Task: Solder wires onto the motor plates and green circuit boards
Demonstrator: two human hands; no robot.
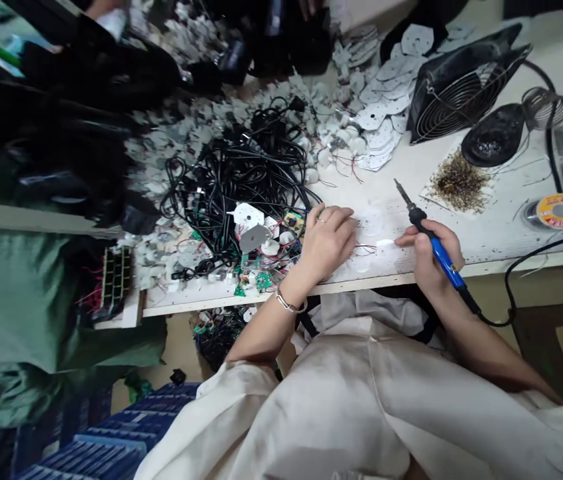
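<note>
My right hand (pixel 434 257) grips a blue-handled soldering iron (pixel 442 259), its metal tip pointing up and to the left above the white table. A forefinger stretches out beside a small white piece (pixel 385 243) on the tabletop. My left hand (pixel 328 237) is palm down on the table with its fingers curled; what lies beneath them is hidden. Thin red wires (pixel 365 248) stick out just right of it. Against its left side are small circuit boards (pixel 294 223), white plastic parts and a heap of black cables (pixel 241 180).
A black fan (pixel 461 87) stands at the back right. Near it are a black dish (pixel 494 137), a pile of brown grains (pixel 461 181) and a solder reel (pixel 560 211). White plates (pixel 381 113) are stacked behind. The iron's black cord (pixel 508 293) loops over the front edge.
</note>
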